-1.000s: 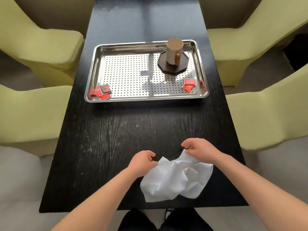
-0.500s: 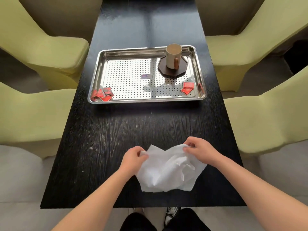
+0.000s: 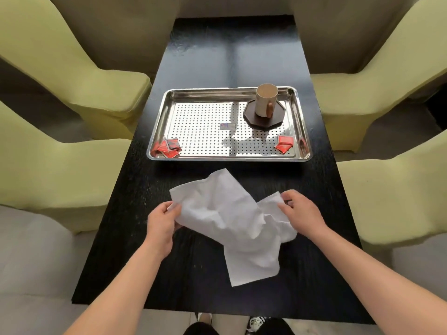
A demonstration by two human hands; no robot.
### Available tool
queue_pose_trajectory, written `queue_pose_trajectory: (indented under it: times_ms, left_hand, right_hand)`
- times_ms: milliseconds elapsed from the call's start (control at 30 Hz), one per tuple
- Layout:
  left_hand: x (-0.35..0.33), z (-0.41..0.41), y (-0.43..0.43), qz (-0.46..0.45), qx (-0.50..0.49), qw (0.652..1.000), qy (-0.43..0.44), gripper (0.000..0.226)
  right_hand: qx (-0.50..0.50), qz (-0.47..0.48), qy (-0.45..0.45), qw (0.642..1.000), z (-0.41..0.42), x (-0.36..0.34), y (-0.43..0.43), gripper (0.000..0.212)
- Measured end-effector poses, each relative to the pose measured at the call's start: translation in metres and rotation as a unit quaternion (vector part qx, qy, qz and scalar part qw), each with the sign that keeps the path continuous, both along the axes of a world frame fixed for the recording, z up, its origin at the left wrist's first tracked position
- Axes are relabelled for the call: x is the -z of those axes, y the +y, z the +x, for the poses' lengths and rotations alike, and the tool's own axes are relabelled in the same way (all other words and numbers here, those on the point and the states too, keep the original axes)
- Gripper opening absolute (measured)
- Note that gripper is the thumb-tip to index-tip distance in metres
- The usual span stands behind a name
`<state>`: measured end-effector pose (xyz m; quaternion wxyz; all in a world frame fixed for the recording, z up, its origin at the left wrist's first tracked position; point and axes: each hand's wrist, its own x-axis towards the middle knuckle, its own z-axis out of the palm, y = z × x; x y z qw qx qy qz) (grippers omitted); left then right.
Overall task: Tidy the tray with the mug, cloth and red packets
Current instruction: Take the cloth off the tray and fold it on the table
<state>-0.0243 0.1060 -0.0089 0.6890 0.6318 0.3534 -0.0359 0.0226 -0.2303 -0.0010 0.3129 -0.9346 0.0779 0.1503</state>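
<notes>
A crumpled white cloth (image 3: 232,218) is held up over the black table between both hands. My left hand (image 3: 162,218) pinches its left edge and my right hand (image 3: 300,213) pinches its right edge. Beyond it lies a perforated steel tray (image 3: 227,157). A beige mug (image 3: 265,100) with a brown handle stands on a dark octagonal coaster (image 3: 254,118) at the tray's far right. Red packets (image 3: 168,147) are piled in the tray's near left corner, and more red packets (image 3: 285,143) lie in the near right corner.
A small sticker (image 3: 227,126) sits at the tray's middle. Yellow-green armchairs (image 3: 60,76) flank the narrow black table (image 3: 229,52) on the left and armchairs (image 3: 387,88) on the right. My shoes show below the table's near edge.
Both hands have lifted the cloth and spread it wider, toward the tray. The camera view has tilted, so the tray appears closer to the hands.
</notes>
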Motion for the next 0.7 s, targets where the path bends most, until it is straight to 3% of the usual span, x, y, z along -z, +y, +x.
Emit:
queue_pose_trajectory:
  times_ms: [100, 233, 333, 433, 500, 600, 700]
  left_hand:
    - [-0.001, 0.001, -0.006, -0.008, -0.013, 1.0, 0.014, 0.01]
    - [-0.008, 0.003, -0.006, -0.032, -0.056, 0.998, 0.023, 0.01]
    - [-0.017, 0.007, -0.013, -0.056, -0.013, 0.998, -0.007, 0.016]
    - [-0.028, 0.011, -0.032, -0.086, 0.052, 0.994, -0.033, 0.024]
    - [-0.033, 0.014, -0.042, -0.101, 0.082, 0.991, -0.042, 0.026]
    - [-0.039, 0.015, -0.047, -0.103, 0.118, 0.986, -0.05, 0.027]
    - [-0.045, 0.014, -0.046, -0.097, 0.191, 0.975, -0.063, 0.026]
  right_hand:
    - [-0.063, 0.027, 0.014, 0.998, -0.014, 0.001, 0.021, 0.032]
    - [-0.084, 0.02, -0.13, 0.988, -0.041, -0.002, 0.052, 0.012]
    - [-0.149, 0.097, -0.073, 0.981, -0.05, -0.012, 0.085, 0.014]
    - [-0.141, 0.183, 0.008, 0.973, -0.046, -0.025, 0.118, 0.044]
    - [-0.124, 0.184, 0.023, 0.975, -0.04, -0.031, 0.135, 0.055]
    - [-0.091, 0.156, 0.009, 0.983, -0.028, -0.036, 0.141, 0.053]
    - [-0.09, 0.111, -0.037, 0.989, -0.019, -0.032, 0.136, 0.034]
